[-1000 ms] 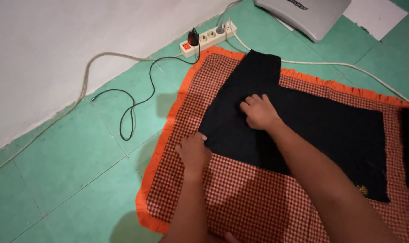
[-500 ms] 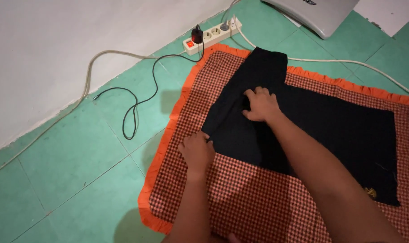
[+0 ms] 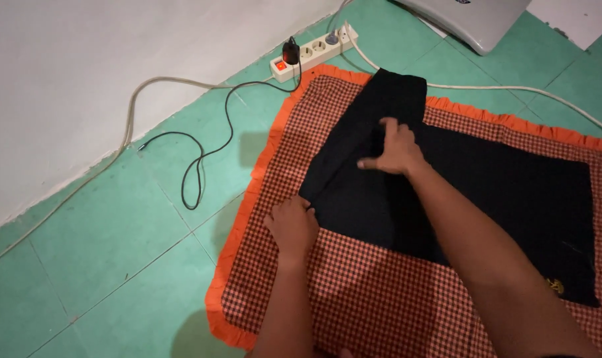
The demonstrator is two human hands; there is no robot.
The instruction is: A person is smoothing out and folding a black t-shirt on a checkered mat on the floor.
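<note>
A person is kneeling over a dark cloth that is lying flat on a red checked mat with an orange frilly edge. The mat is lying on the green tiled floor.

The left hand is pressing down on the near corner of the dark cloth, right where it meets the mat. The fingers are curled a little and are holding nothing; they are pinning the corner, likely so the cloth is not sliding.

The right hand is lying flat and wide on the cloth, fingers spread, by the folded flap that is pointing up toward the wall. It is holding nothing either. It looks like it is keeping the fold smooth.

A white power strip is sitting near the wall, and a thin black cable is looping over the floor beside the mat. A grey flat thing is lying well apart, at the top.
</note>
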